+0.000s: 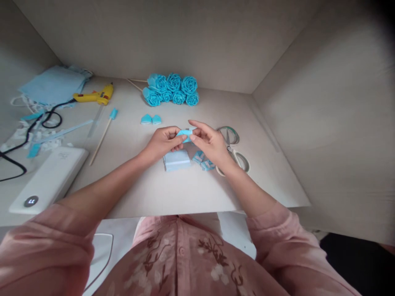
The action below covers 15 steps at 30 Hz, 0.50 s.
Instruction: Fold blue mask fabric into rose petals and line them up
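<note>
Between my two hands, above the middle of the table, is a small folded piece of blue fabric (pixel 185 133). My left hand (pixel 165 141) pinches its left end between thumb and fingers. At the other end, my right hand (pixel 208 141) grips it with the thumb, its index finger raised. A stack of pale blue squares (pixel 177 160) lies just below the hands. Small folded blue and white pieces (pixel 207 165) sit under my right hand. Beyond my left hand rest two blue petal shapes (pixel 151 119). Scissors (pixel 228 147) lie right of my right hand, partly hidden by it.
Blue fabric roses (pixel 173 83) lie at the back. A stick with a blue tip (pixel 101 139), a yellow glue gun (pixel 98 95), face masks (pixel 55 84), white scraps (pixel 46 135) and a white power bank (pixel 52 176) occupy the left. Tape rolls (pixel 235 135) lie by the scissors.
</note>
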Each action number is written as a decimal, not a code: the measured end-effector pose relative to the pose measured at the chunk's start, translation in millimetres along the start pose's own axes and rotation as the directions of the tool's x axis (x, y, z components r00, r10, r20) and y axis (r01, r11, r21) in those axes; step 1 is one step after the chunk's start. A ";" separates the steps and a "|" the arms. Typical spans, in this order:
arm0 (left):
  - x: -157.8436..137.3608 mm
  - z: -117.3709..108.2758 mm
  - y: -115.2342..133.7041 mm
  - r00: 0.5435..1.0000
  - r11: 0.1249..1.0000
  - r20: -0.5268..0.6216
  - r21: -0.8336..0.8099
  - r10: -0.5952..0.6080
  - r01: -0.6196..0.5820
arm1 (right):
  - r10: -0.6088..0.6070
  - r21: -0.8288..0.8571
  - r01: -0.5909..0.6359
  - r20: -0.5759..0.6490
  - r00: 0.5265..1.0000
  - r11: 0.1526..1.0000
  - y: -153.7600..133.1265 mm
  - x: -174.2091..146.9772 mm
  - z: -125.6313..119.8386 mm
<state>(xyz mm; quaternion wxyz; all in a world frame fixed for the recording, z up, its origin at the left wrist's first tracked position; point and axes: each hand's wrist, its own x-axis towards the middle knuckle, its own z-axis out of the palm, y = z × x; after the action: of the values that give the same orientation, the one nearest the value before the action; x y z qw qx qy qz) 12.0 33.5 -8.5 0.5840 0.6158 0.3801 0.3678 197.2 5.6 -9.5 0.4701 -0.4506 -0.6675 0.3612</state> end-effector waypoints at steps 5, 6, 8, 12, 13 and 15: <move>-0.9 0.2 0.7 1.000 0.999 0.007 0.043 -0.008 0.007 | -0.007 -0.036 0.005 -0.044 0.999 0.999 0.8 0.4 1.0; -1.2 0.2 1.2 1.000 0.999 0.009 0.044 -0.008 0.007 | -0.008 -0.041 0.006 -0.048 0.999 0.999 0.6 0.4 1.1; -1.7 0.5 2.0 1.000 0.999 0.014 0.047 -0.010 0.010 | -0.007 -0.049 0.005 -0.053 0.999 0.999 -0.4 0.0 1.2; -2.3 1.3 3.2 1.000 0.999 0.014 0.034 -0.002 0.002 | -0.014 -0.054 0.011 -0.049 0.999 0.998 0.1 -0.7 1.7; -2.4 1.5 3.5 1.000 1.000 0.012 0.028 0.001 -0.002 | -0.015 -0.056 0.012 -0.045 0.999 0.998 1.4 -0.5 1.7; -2.2 1.5 4.1 1.000 1.000 0.006 0.020 0.004 -0.004 | -0.014 -0.064 0.011 -0.031 0.999 0.998 4.5 0.5 1.2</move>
<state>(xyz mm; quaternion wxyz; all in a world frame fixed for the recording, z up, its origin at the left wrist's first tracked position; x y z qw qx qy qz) 12.5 30.7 -4.6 0.5782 0.6236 0.3806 0.3633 197.2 7.5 -13.8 0.4681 -0.4669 -0.6740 0.3295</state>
